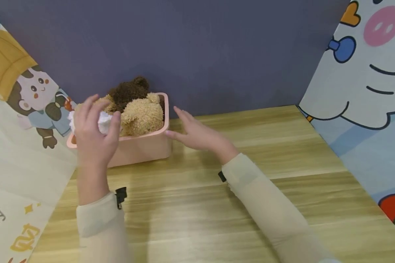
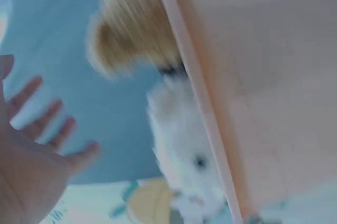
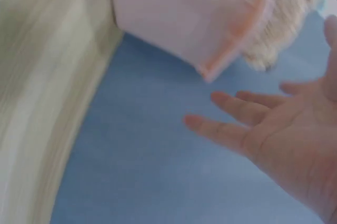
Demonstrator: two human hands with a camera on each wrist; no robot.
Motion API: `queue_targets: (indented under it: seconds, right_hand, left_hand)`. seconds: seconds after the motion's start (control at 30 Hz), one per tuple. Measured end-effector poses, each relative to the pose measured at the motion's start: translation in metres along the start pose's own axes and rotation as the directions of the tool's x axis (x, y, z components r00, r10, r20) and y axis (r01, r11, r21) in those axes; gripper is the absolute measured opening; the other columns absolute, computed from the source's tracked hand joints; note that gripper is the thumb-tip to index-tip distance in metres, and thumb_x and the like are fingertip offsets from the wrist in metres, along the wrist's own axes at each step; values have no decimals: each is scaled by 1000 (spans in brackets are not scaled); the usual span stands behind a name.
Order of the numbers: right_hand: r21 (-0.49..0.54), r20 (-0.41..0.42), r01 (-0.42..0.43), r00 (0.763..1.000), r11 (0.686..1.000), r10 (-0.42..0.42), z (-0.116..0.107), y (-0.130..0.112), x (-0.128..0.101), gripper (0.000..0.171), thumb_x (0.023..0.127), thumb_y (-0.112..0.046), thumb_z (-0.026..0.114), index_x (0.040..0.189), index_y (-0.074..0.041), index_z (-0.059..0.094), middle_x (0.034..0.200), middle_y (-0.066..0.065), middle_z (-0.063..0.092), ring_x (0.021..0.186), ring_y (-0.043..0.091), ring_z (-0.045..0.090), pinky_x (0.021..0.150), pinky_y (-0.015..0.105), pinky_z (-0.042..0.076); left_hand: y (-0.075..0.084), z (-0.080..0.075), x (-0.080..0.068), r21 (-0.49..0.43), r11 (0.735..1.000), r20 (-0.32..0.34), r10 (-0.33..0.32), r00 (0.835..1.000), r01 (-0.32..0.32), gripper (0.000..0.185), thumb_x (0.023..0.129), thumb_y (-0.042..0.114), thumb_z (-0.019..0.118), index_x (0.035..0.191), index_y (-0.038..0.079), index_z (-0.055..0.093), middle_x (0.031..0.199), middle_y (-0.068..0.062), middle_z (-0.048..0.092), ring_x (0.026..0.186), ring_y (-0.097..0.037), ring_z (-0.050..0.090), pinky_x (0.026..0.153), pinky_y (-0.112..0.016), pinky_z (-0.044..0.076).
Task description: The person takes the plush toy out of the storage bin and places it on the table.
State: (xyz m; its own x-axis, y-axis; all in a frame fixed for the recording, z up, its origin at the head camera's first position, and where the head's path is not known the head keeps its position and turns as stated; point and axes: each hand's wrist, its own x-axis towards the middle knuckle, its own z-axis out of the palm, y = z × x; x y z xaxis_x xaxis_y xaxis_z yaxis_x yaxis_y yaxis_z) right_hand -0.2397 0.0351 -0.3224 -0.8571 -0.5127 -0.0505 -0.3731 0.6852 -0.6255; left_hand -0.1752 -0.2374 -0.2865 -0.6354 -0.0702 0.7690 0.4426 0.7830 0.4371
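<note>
A pink bin stands at the back left of the wooden table, filled with plush toys: a tan one, a dark brown one behind it and a white one at the left. My left hand hovers in front of the white plush with its fingers spread, holding nothing. The left wrist view shows that hand apart from the white plush and the bin's wall. My right hand is flat and open just right of the bin's corner, as the right wrist view shows: hand, bin.
The wooden table stretches toward me and to the right. A grey-purple wall closes the back. Cartoon-printed panels stand at the left and right sides.
</note>
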Motion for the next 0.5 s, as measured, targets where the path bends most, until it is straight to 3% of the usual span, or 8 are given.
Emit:
queue_targets:
  seconds: [0.07,0.1,0.17,0.23,0.3,0.4,0.47,0.5]
  right_hand:
    - [81,-19,7,1000,997,-6,6,-7,12,117,91,-83,59,167,-42,-20,182,4,-5,168,31,10,135,55,21]
    - [112,-29,7,1000,994,-3,9,-10,18,123,88,-81,64,167,-41,-21,182,5,-3,168,31,11,134,56,23]
    - [184,-43,5,999,983,3,16,-15,29,133,83,-78,75,166,-41,-23,182,8,-2,168,32,12,133,57,26]
    - [261,-50,4,999,965,10,22,-19,38,140,80,-72,83,167,-40,-23,181,11,-2,168,33,10,133,57,28]
    - [310,-50,-4,999,951,20,28,-22,46,142,79,-69,85,167,-39,-22,181,13,-1,169,32,8,132,57,29]
    - [361,-79,-8,996,933,39,37,-25,57,142,79,-68,86,170,-33,-17,180,16,4,168,34,14,131,57,32]
    - [353,-92,-30,994,935,66,43,-27,62,142,79,-71,85,171,-29,-15,180,17,8,166,36,19,130,57,34]
    - [335,-95,-47,992,941,84,46,-27,64,143,78,-72,84,171,-27,-16,180,17,11,165,36,24,130,55,36]
  left_hand:
    - [-20,-15,4,60,989,81,-141,987,137,62,101,43,67,150,8,56,172,-12,34,162,-39,22,130,-67,24]
    - [-31,-23,4,106,976,139,-203,969,190,71,101,47,67,158,11,47,177,-11,21,165,-38,11,130,-71,18]
    - [-53,-36,3,203,943,255,-310,916,263,89,100,55,66,169,16,26,180,-10,-2,167,-38,-8,128,-78,7]
    - [-79,-45,-1,262,920,347,-372,861,292,103,100,59,65,173,15,7,179,-13,-17,165,-42,-18,125,-82,1]
    - [-103,-52,-6,269,908,411,-410,814,321,112,98,58,68,173,14,-3,177,-17,-23,164,-48,-21,122,-85,-2]
    - [-133,-57,-10,197,885,478,-462,747,421,118,97,52,72,172,20,-14,177,-16,-22,164,-49,-17,123,-84,4]
    - [-146,-58,-12,150,859,517,-490,702,489,119,97,51,74,170,27,-17,179,-14,-16,165,-49,-7,124,-82,12]
    - [-151,-57,-13,128,847,525,-499,689,516,116,98,50,74,171,29,-14,180,-14,-8,165,-48,2,125,-79,17]
